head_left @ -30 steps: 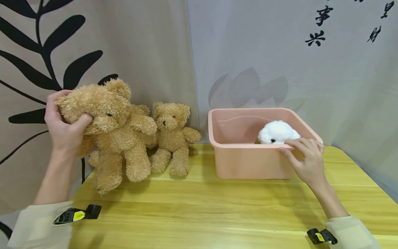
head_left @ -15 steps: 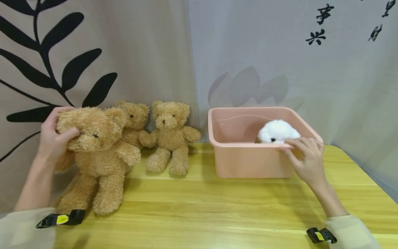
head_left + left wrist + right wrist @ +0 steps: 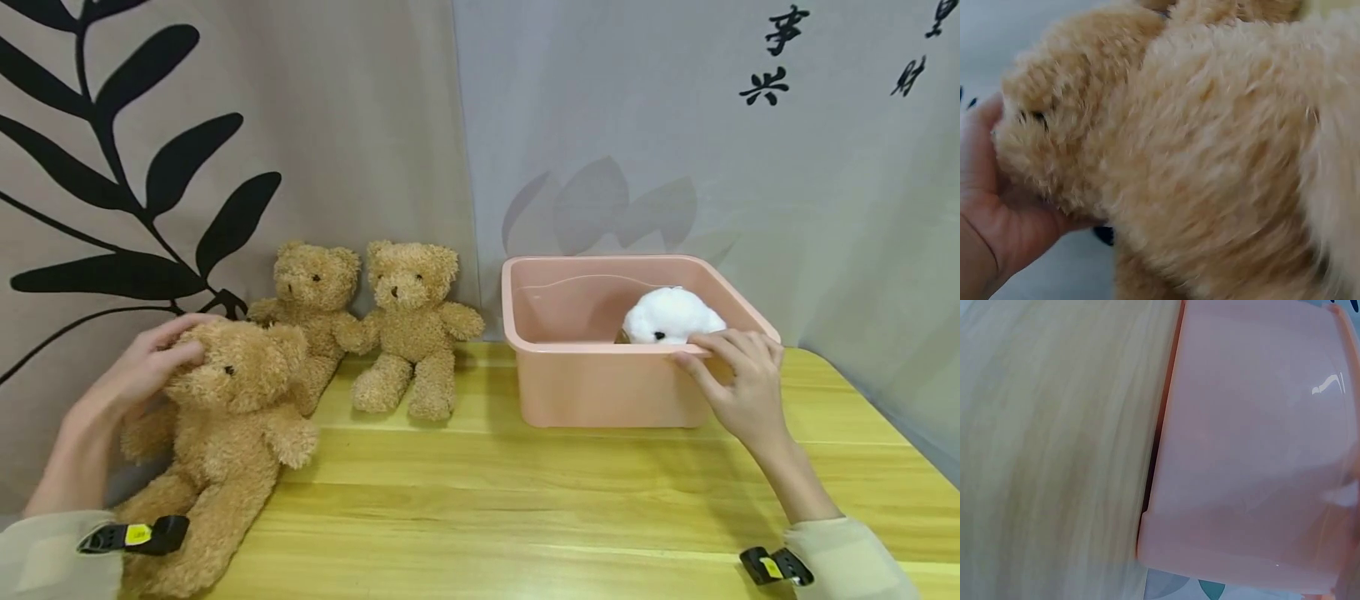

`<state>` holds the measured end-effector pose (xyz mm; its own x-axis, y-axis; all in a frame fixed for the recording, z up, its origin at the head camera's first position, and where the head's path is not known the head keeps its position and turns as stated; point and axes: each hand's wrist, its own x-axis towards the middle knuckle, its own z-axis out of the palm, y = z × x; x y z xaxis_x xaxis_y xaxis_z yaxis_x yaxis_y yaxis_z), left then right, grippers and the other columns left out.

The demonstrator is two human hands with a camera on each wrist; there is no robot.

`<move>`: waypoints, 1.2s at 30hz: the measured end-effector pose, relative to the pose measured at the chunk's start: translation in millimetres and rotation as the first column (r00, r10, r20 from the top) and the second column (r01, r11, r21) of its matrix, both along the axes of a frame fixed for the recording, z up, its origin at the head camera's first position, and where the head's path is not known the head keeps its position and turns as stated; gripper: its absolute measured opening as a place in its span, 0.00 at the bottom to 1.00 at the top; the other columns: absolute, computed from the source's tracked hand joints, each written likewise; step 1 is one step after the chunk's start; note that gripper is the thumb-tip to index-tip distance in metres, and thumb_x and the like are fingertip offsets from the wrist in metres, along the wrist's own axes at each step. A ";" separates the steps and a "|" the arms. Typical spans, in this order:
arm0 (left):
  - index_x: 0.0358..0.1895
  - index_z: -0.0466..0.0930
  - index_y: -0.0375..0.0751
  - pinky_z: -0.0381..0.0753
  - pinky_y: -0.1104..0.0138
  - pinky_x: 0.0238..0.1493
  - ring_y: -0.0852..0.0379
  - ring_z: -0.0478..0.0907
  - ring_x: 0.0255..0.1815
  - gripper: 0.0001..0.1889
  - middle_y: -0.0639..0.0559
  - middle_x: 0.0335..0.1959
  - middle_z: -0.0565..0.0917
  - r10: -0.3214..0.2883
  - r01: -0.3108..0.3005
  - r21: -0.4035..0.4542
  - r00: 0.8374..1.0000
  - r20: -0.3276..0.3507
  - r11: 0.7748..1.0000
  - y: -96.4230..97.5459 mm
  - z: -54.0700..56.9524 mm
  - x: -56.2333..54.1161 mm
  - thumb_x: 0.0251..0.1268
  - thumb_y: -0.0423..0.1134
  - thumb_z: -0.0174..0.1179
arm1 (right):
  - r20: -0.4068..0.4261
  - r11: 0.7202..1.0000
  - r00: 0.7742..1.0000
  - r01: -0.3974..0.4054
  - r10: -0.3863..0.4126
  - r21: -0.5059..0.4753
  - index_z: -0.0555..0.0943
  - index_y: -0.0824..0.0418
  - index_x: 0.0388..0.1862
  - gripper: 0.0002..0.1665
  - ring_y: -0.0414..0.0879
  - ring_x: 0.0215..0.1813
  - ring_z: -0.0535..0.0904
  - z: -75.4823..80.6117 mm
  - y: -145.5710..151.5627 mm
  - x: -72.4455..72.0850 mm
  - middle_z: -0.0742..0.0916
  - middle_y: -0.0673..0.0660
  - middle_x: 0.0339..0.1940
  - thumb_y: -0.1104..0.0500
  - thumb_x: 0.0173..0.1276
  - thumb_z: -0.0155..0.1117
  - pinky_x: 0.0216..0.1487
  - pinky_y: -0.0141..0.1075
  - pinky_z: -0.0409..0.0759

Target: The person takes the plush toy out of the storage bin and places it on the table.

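Note:
A large tan teddy bear (image 3: 225,442) leans at the table's left side, its body tilted. My left hand (image 3: 153,362) is at its head, the thumb across the front and the fingers round the back. In the left wrist view the palm (image 3: 1019,234) lies along the bear's furry head (image 3: 1072,119). My right hand (image 3: 738,383) grips the front rim of a pink plastic bin (image 3: 600,387), thumb outside and fingers over the edge. Inside the bin, a white plush toy (image 3: 667,317) with a black eye shows above the rim; its lower part is hidden.
Two smaller tan teddy bears, a left one (image 3: 315,283) and a right one (image 3: 412,333), sit against the curtain at the back. The left one is partly behind the large bear. The wooden table (image 3: 525,508) has a rounded back right corner.
My left hand has brought the large teddy bear down and toward the front left, uncovering the small bear behind it. The head looks less squeezed now. My right hand stays on the bin's rim.

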<state>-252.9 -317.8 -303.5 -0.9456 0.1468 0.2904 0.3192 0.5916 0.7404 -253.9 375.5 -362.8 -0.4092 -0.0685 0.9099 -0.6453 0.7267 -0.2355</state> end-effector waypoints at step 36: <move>0.81 0.42 0.34 0.61 0.25 0.48 0.15 0.47 0.67 0.51 0.14 0.71 0.44 0.188 -0.116 -0.438 0.974 0.125 0.891 32.9 19.3 19.7 0.70 0.60 0.59 | -0.019 1.000 1.000 -0.003 0.003 0.000 0.87 0.67 0.36 0.41 0.52 0.39 0.69 -0.2 -0.2 -0.8 0.85 0.62 0.32 0.28 0.65 0.59 0.59 0.38 0.50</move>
<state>-233.2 -284.9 -284.2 -0.9944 0.0729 0.0761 0.0990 0.8927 0.4396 -254.7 375.3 -363.0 -0.3912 -0.0699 0.9176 -0.6518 0.7250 -0.2227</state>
